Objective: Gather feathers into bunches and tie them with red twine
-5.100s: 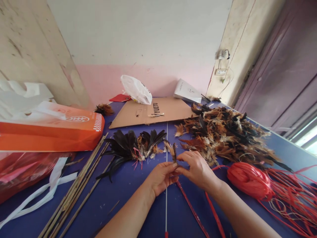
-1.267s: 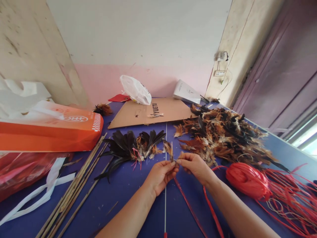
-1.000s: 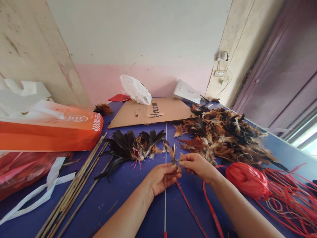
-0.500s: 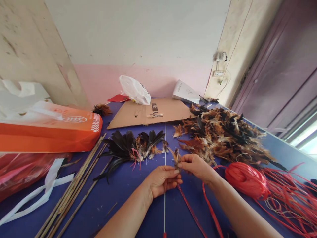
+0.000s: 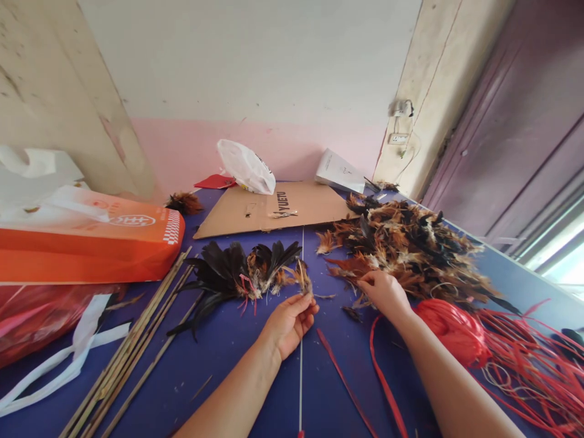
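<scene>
My left hand [image 5: 292, 322] pinches a small brown feather tuft [image 5: 303, 281] between thumb and fingers, its tip pointing up. Just left of it lies a row of black and brown feather bunches [image 5: 269, 261], some tied with pink string. My right hand [image 5: 387, 298] is at the near left edge of a big heap of brown and black feathers [image 5: 410, 243]. Its thumb and fingertips close on a feather there, partly hidden by the hand. A dark loose feather [image 5: 352, 314] lies below the right fingertips. Red plastic ribbon [image 5: 387, 389] runs across the blue table between my forearms.
A red ribbon ball [image 5: 451, 331] with tangled strands sits beside my right forearm. Thin sticks [image 5: 132, 347] and an orange bag [image 5: 91, 255] lie at left. Flat cardboard [image 5: 255, 213], a white plastic bag [image 5: 246, 167] and a white box [image 5: 340, 172] are at the back.
My hands were together over the feather tuft. The right has let go and moved right to the feather heap; the left has shifted slightly left and up, keeping the tuft.
</scene>
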Action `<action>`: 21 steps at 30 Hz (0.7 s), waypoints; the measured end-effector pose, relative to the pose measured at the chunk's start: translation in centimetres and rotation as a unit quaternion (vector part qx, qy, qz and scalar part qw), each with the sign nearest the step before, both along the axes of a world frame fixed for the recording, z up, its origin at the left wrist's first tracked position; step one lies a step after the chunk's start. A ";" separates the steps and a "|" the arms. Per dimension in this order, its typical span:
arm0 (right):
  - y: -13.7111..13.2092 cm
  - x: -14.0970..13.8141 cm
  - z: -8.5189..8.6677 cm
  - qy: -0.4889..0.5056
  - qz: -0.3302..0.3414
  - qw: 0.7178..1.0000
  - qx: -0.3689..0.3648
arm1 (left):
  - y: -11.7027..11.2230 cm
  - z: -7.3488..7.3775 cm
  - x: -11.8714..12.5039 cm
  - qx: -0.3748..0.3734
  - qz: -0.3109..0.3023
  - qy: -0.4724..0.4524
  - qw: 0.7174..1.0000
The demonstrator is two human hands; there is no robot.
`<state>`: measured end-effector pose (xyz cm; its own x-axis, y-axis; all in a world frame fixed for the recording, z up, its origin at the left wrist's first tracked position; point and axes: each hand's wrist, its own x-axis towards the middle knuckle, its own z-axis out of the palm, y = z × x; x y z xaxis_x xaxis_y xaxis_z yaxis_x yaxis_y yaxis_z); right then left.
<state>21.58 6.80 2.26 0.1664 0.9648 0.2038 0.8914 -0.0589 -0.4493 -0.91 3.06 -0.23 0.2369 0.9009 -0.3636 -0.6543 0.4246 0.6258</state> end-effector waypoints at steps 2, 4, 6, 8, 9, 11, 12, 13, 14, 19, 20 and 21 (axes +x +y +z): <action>0.0 -0.5 -0.5 -0.029 -0.001 0.999 -0.032 | 0.0 0.0 0.0 -0.003 0.006 -0.003 1.000; 0.0 -0.9 -0.8 -0.020 0.000 0.999 -0.051 | 0.0 0.1 0.1 -0.001 0.007 -0.007 1.000; 0.1 -1.0 -1.1 0.010 0.009 0.998 -0.058 | -0.1 0.1 0.1 0.001 0.003 -0.008 1.000; 0.1 -1.1 -1.1 0.042 0.025 0.997 -0.062 | -0.1 0.1 0.2 -0.001 -0.001 -0.009 1.000; 0.0 -1.2 -1.0 0.051 0.035 0.996 -0.063 | -0.2 0.1 0.2 -0.004 -0.004 -0.010 1.000; -0.3 -1.8 -0.7 0.118 0.061 0.988 -0.073 | -0.3 0.1 0.4 -0.010 -0.008 -0.014 1.000; -0.6 -2.2 -0.5 0.188 0.080 0.975 -0.087 | -0.4 0.1 0.5 -0.015 -0.010 -0.016 1.000; -0.9 -2.7 -0.2 0.275 0.101 0.950 -0.106 | -0.5 0.1 0.5 -0.019 -0.013 -0.017 1.000; -1.3 -3.3 0.0 0.373 0.125 0.910 -0.129 | -0.6 0.1 0.6 -0.020 -0.018 -0.018 0.999; -3.2 -6.3 0.7 0.555 0.200 0.785 -0.187 | -1.0 0.2 0.7 0.003 -0.083 -0.033 0.996; -3.4 -6.7 0.7 0.550 0.206 0.789 -0.180 | -1.0 0.2 0.7 0.006 -0.093 -0.036 0.995; -3.5 -7.0 0.6 0.540 0.211 0.797 -0.169 | -1.0 0.1 0.7 0.008 -0.099 -0.038 0.994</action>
